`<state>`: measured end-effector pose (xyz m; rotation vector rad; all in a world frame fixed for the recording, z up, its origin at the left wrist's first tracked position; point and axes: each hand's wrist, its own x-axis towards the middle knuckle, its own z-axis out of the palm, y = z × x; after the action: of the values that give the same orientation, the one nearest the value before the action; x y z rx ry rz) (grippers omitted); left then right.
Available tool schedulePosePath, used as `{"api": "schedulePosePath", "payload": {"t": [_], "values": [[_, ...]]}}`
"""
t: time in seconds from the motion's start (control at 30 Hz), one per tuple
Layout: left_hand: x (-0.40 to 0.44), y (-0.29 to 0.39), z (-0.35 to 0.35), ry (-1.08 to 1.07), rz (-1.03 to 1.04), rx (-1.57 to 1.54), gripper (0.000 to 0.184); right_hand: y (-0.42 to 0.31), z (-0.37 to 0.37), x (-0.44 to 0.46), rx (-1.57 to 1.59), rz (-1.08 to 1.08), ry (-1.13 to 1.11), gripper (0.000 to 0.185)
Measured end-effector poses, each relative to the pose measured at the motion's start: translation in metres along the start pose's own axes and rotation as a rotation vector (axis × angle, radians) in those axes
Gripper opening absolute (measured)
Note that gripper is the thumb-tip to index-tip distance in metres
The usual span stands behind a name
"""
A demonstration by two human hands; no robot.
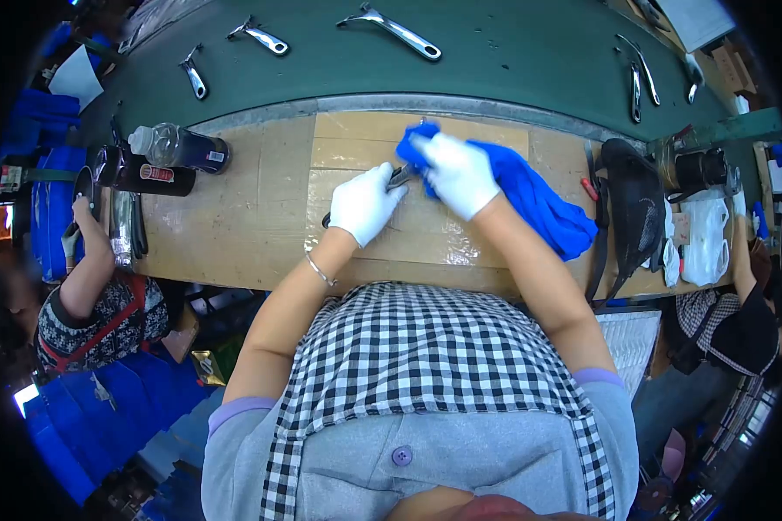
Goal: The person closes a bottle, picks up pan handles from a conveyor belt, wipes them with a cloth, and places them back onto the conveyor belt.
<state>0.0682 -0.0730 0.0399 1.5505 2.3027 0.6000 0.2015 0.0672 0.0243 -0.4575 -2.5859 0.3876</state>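
Curled around the near part of a slim tool (pixel 399 179), the white-gloved left hand (pixel 362 205) holds it above the cardboard (pixel 269 217); a dark end, seemingly the same tool's, shows at the hand's left edge. The left forearm (pixel 300 291) slants up from the lower left, elbow bent, with the thumb toward the other hand. Between the hands, the tool's bare stretch slopes up to the right. It looks light, stiff and hardly fragile, though its smooth surface may slip in a glove; the handle seems the surest hold. The white-gloved right hand (pixel 462 176), blurred, pinches a bunched part of a blue cloth (pixel 530 201) at the tool's far end; whether it squeezes the tool inside cannot be told. The right forearm (pixel 539 265) reaches in from the lower right. Soft and limp, the cloth trails rightward over the cardboard.
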Motion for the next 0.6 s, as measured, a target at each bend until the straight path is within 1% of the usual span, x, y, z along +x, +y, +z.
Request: {"api": "schedulePosePath", "payload": {"t": [0.07, 0.13, 0.2, 0.27, 0.3, 0.33, 0.37, 0.4, 0.43, 0.47, 0.5, 0.53, 0.57, 0.6], "values": [[0.001, 0.004, -0.008, -0.161, -0.086, 0.077, 0.028, 0.015, -0.026, 0.02, -0.06, 0.164, 0.014, 0.034], [0.002, 0.005, -0.011, -0.167, -0.087, 0.079, 0.029, 0.031, -0.047, 0.019, -0.07, 0.316, 0.099, 0.033], [0.001, 0.004, -0.011, -0.187, -0.096, 0.081, 0.03, 0.034, -0.061, 0.004, -0.112, 0.377, 0.028, 0.032], [0.003, 0.004, -0.011, -0.201, -0.135, 0.055, 0.032, 0.035, -0.06, -0.02, -0.102, 0.321, -0.067, 0.03], [0.005, 0.004, -0.012, -0.199, -0.124, 0.062, 0.032, 0.036, -0.052, -0.033, -0.116, 0.302, -0.163, 0.033], [0.008, 0.003, -0.015, -0.246, -0.174, 0.045, 0.033, 0.036, -0.044, -0.046, -0.131, 0.284, -0.254, 0.038], [0.016, 0.005, -0.016, -0.288, -0.22, 0.028, 0.034, 0.028, -0.04, -0.056, -0.214, 0.252, -0.211, 0.039], [0.027, 0.008, -0.016, -0.277, -0.199, 0.037, 0.034, 0.019, -0.035, -0.059, -0.3, 0.22, -0.167, 0.041], [0.035, 0.009, -0.014, -0.231, -0.224, -0.049, 0.037, 0.019, -0.034, -0.058, -0.257, 0.209, -0.086, 0.029], [0.043, 0.009, -0.011, -0.186, -0.252, -0.135, 0.039, 0.019, -0.03, -0.056, -0.26, 0.212, -0.071, 0.029], [0.063, 0.01, -0.006, -0.14, -0.215, -0.19, 0.041, 0.021, -0.027, -0.054, -0.265, 0.242, -0.084, 0.028], [0.085, 0.019, -0.011, -0.201, -0.271, -0.412, 0.042, 0.021, -0.024, -0.054, -0.267, 0.273, -0.1, 0.028], [0.114, 0.024, -0.01, -0.167, -0.167, -0.525, 0.037, 0.022, -0.023, -0.054, -0.256, 0.278, -0.077, 0.029], [0.142, 0.037, -0.012, -0.171, -0.183, -0.684, 0.035, 0.023, -0.022, -0.055, -0.261, 0.28, -0.061, 0.029]]}}
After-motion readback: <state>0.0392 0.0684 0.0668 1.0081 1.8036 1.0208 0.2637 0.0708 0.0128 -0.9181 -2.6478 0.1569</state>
